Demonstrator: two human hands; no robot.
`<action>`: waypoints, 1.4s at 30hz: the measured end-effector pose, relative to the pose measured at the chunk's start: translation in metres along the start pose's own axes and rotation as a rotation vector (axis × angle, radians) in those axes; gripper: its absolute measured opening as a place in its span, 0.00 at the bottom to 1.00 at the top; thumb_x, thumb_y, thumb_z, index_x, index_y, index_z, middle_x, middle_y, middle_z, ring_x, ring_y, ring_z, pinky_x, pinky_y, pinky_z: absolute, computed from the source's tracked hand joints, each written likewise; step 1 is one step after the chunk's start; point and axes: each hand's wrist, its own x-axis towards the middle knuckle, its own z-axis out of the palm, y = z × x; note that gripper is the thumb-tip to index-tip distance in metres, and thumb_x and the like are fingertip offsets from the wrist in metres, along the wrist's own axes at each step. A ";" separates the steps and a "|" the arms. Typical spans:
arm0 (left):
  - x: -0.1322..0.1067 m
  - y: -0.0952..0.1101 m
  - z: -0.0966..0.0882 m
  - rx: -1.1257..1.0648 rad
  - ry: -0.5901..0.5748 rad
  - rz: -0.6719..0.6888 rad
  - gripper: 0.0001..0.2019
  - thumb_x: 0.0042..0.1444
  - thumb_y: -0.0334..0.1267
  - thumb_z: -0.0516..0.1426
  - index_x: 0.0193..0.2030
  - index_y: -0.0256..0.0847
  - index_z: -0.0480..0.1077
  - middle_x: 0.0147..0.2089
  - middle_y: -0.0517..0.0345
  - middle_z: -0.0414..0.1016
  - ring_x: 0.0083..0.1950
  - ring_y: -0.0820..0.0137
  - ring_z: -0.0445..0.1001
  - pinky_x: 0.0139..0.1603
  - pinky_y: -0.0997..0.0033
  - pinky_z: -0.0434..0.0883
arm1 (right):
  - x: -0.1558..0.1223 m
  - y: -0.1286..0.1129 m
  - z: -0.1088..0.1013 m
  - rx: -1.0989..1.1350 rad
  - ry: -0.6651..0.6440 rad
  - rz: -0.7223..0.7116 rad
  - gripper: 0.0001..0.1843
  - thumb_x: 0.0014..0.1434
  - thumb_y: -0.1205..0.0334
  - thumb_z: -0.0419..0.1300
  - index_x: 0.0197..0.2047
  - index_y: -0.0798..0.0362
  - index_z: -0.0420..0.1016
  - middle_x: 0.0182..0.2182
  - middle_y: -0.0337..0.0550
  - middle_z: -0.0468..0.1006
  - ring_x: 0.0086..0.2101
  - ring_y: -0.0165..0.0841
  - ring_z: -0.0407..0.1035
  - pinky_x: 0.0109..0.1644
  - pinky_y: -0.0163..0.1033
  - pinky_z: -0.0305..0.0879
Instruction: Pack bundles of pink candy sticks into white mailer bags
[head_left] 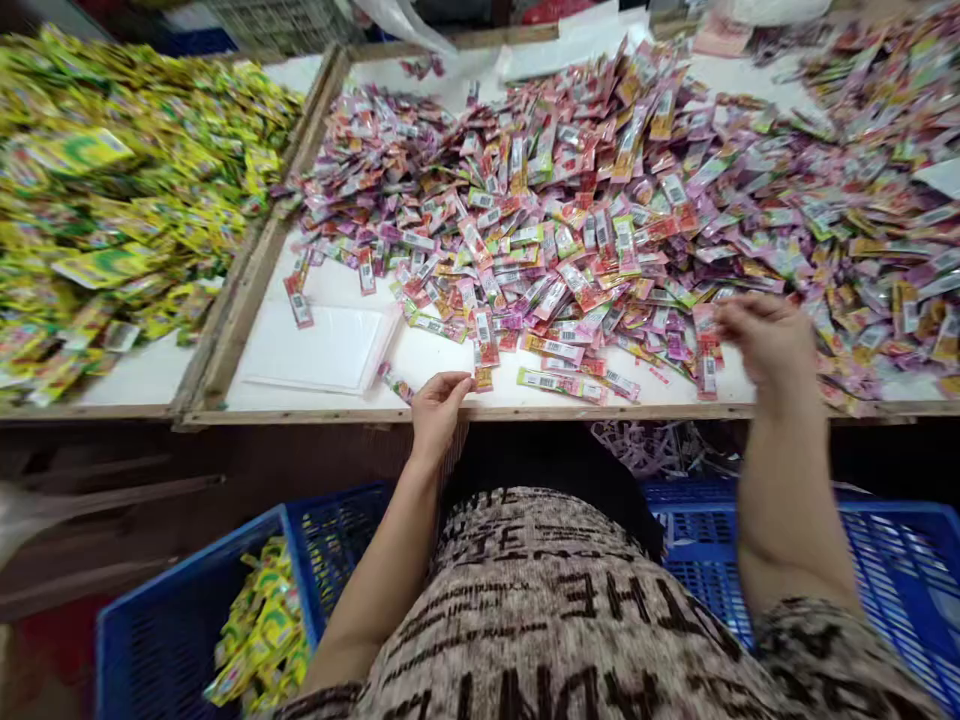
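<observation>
My left hand [439, 412] is at the table's front edge, thumb and forefinger pinched on the edge of a small orange sachet [484, 379]. Just behind that lies a pink-red sachet [486, 338] with a barcode. Further right, my right hand [772, 340] is slightly blurred, its fingers closed at the edge of a pink stick sachet [706, 365]. Between the hands several loose sachets lie flat, among them a green-and-pink one [562, 385]. Behind them spreads a large heap of pink, purple and orange sachets [570, 220].
A stack of clear plastic bags or sheets [315, 348] lies left of my left hand. A wooden divider [255, 250] separates a heap of yellow-green packets [127, 200]. Below stand a blue crate [135, 620] holding yellow packets and another blue crate [885, 560].
</observation>
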 end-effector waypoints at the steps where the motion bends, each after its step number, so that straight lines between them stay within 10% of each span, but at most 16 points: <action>1: 0.000 -0.001 -0.001 -0.003 -0.019 0.000 0.09 0.53 0.41 0.66 0.37 0.38 0.77 0.33 0.57 0.81 0.38 0.69 0.79 0.47 0.68 0.73 | -0.025 0.010 0.024 -0.008 -0.107 0.064 0.14 0.41 0.56 0.71 0.32 0.54 0.80 0.25 0.41 0.78 0.23 0.29 0.68 0.30 0.37 0.66; 4: 0.002 -0.005 -0.004 -0.036 -0.053 0.000 0.10 0.52 0.42 0.67 0.37 0.38 0.77 0.33 0.56 0.81 0.37 0.68 0.80 0.47 0.67 0.74 | -0.087 0.029 0.093 -0.105 -0.359 0.079 0.13 0.48 0.52 0.68 0.32 0.53 0.80 0.24 0.41 0.78 0.23 0.32 0.68 0.29 0.39 0.66; 9: 0.003 -0.012 -0.006 -0.210 0.000 0.001 0.10 0.51 0.41 0.67 0.37 0.39 0.77 0.33 0.56 0.81 0.37 0.69 0.80 0.48 0.65 0.75 | -0.099 0.019 0.175 -0.600 -0.519 -0.453 0.09 0.62 0.63 0.57 0.38 0.54 0.79 0.39 0.51 0.80 0.43 0.43 0.72 0.49 0.47 0.67; 14: -0.007 -0.011 -0.024 -0.287 0.159 0.002 0.10 0.52 0.40 0.67 0.38 0.38 0.78 0.33 0.56 0.81 0.36 0.70 0.80 0.45 0.67 0.76 | -0.080 0.001 0.197 -1.120 -0.604 -0.600 0.07 0.61 0.68 0.56 0.39 0.58 0.75 0.40 0.59 0.77 0.46 0.50 0.67 0.49 0.49 0.60; 20: -0.010 -0.015 -0.062 -0.042 0.276 0.036 0.11 0.56 0.43 0.63 0.40 0.38 0.77 0.34 0.56 0.81 0.35 0.68 0.80 0.43 0.65 0.77 | -0.108 -0.012 0.234 -0.943 -1.011 -0.710 0.24 0.56 0.77 0.53 0.54 0.52 0.70 0.44 0.48 0.77 0.43 0.42 0.68 0.47 0.43 0.55; 24: 0.016 -0.024 -0.083 0.496 0.259 0.185 0.09 0.57 0.39 0.60 0.43 0.40 0.78 0.41 0.51 0.81 0.45 0.60 0.79 0.52 0.55 0.75 | -0.129 -0.004 0.272 -0.929 -1.275 -0.886 0.17 0.56 0.74 0.57 0.48 0.52 0.72 0.41 0.47 0.75 0.43 0.40 0.66 0.48 0.44 0.53; 31: 0.052 -0.033 -0.060 0.734 -0.029 0.318 0.08 0.58 0.32 0.57 0.39 0.41 0.79 0.45 0.47 0.80 0.50 0.55 0.75 0.55 0.52 0.72 | -0.134 0.005 0.253 -0.781 -1.180 -0.874 0.07 0.65 0.69 0.54 0.36 0.54 0.73 0.40 0.50 0.72 0.43 0.40 0.63 0.48 0.45 0.56; 35: 0.059 -0.031 -0.042 0.634 -0.047 0.328 0.07 0.59 0.32 0.58 0.40 0.41 0.79 0.43 0.50 0.81 0.49 0.58 0.76 0.54 0.56 0.73 | -0.128 -0.010 0.238 -0.320 -1.014 -0.522 0.06 0.67 0.59 0.54 0.41 0.50 0.70 0.42 0.47 0.75 0.44 0.39 0.68 0.50 0.45 0.63; 42: 0.052 -0.031 -0.046 0.439 -0.151 0.229 0.07 0.58 0.34 0.61 0.42 0.44 0.80 0.42 0.55 0.84 0.43 0.64 0.80 0.49 0.63 0.75 | -0.060 -0.022 0.340 -0.810 -0.432 -0.184 0.20 0.54 0.48 0.67 0.40 0.53 0.69 0.34 0.48 0.76 0.37 0.43 0.71 0.42 0.44 0.65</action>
